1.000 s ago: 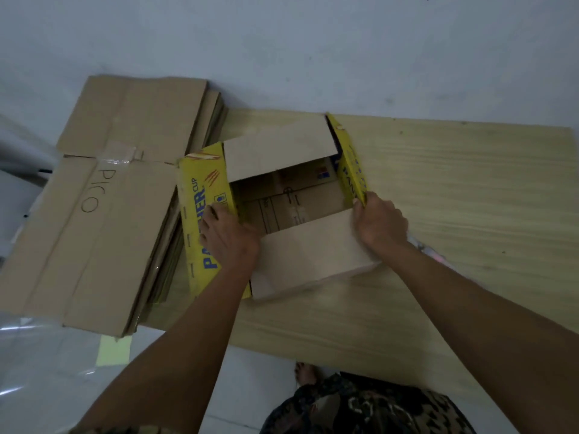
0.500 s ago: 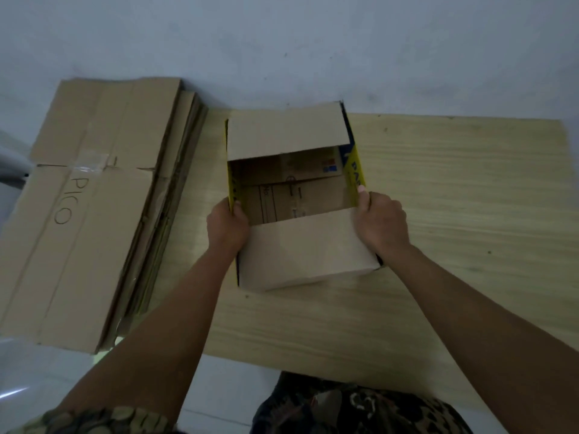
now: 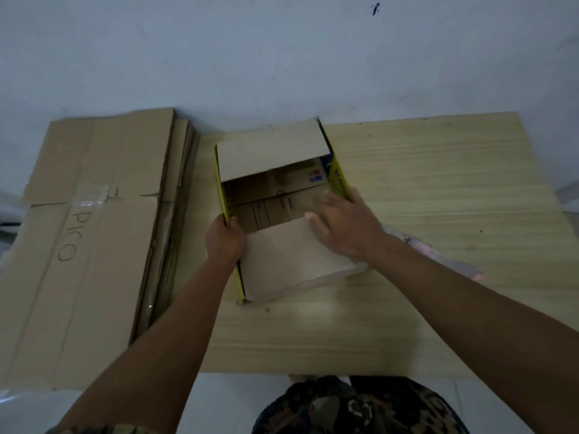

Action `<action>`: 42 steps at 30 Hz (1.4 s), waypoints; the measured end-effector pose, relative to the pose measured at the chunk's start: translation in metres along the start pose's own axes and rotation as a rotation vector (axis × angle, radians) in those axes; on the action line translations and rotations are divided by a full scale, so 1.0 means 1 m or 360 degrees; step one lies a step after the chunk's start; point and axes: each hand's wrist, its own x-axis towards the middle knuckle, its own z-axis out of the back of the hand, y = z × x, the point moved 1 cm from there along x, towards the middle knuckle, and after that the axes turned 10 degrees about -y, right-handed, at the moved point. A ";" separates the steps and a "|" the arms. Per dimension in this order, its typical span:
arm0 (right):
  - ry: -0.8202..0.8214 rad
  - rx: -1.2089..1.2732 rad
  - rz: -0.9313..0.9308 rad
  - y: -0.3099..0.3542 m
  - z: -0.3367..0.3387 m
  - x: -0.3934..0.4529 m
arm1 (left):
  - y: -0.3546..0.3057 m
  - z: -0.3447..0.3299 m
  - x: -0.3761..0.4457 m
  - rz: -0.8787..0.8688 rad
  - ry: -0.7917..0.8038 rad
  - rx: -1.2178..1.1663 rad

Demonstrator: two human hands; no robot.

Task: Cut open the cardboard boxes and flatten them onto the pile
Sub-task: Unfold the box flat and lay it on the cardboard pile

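Two plain flaps half-closing yellow-sided box [image 3: 275, 214], left fingers [image 3: 224, 238] gripping edge, right fingers [image 3: 326, 211] spread flat

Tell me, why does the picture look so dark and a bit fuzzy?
Head view: the light is dim and bluish, so the arms look dark; the right hand on the box is smeared by motion blur; tape on the pile shows faint glare; the wide lens bends the board edges.
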 end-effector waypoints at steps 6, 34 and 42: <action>-0.0512 0.0089 -0.0071 0.020 0.023 -0.010 | -0.016 0.009 0.010 0.0414 0.0228 -0.0280; -0.0015 -0.0101 0.0041 0.079 -0.036 -0.096 | -0.016 -0.007 0.031 -0.1990 0.0178 0.0497; -0.0449 0.0034 0.0140 0.059 -0.043 -0.103 | -0.073 -0.032 0.060 -0.1978 -0.0054 0.0865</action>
